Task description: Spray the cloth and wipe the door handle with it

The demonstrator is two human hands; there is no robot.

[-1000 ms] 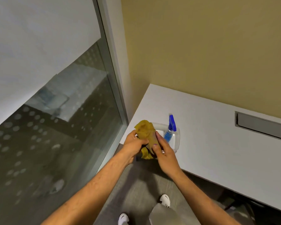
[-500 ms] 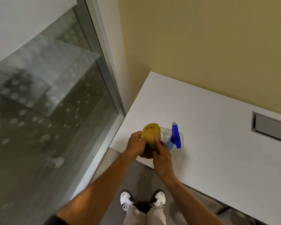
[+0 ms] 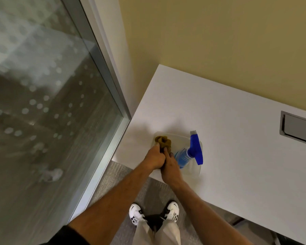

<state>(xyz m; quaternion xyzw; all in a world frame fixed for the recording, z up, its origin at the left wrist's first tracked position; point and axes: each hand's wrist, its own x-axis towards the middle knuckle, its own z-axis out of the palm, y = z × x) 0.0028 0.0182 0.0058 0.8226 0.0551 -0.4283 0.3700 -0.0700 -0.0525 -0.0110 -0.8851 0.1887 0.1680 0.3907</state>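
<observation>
A bunched mustard-yellow cloth (image 3: 164, 142) sits over the left part of a clear plastic tray (image 3: 195, 171) at the near corner of the white desk (image 3: 237, 138). My left hand (image 3: 155, 157) and my right hand (image 3: 170, 167) both grip the cloth's lower end, pressed together. A spray bottle (image 3: 189, 152) with a blue trigger head lies in the tray just right of my right hand, untouched. No door handle shows in this view.
A glass panel (image 3: 42, 103) with frosted dots and a metal frame (image 3: 102, 71) stands on the left, close to the desk's corner. A yellow wall rises behind the desk. A grey cable flap (image 3: 298, 129) is set into the desk at right. My shoes stand on grey carpet below.
The cloth has dropped lower, down onto the tray, with both hands still around it. The camera has tilted further down, so my feet and more desk show.
</observation>
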